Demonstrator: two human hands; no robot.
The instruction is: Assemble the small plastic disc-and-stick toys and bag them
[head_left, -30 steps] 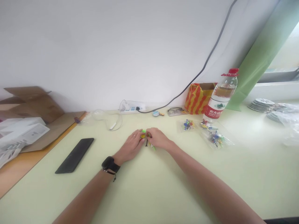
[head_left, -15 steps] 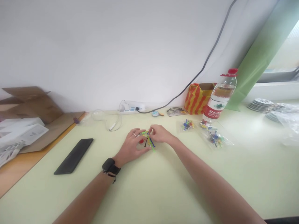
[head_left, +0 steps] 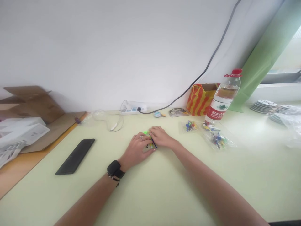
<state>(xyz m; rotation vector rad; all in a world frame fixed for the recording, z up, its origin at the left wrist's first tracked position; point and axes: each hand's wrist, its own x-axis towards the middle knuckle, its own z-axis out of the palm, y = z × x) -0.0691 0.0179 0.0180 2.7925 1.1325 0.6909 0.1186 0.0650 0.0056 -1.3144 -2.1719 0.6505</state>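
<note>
A small cluster of colourful plastic pieces, with thin blue, black, yellow and bright green parts, sits on the pale green table between my hands. My left hand, with a ring and a black watch on the wrist, curls its fingers over the left side of the cluster; its thumb lies along the near side. From the right, my right hand closes its bent fingers on the same pieces. Both hands cover much of the cluster, so its exact form is hidden. The fingertips of the two hands nearly meet.
Bags of similar small pieces lie to the right, before a large water bottle and a striped bag. A black flat case is on the left. Behind are a power strip, glasses and a cable.
My left hand has moved slightly right and its fingers have curled in over the pieces. My right hand has lowered from a fingertip pinch to cover more of the cluster.
</note>
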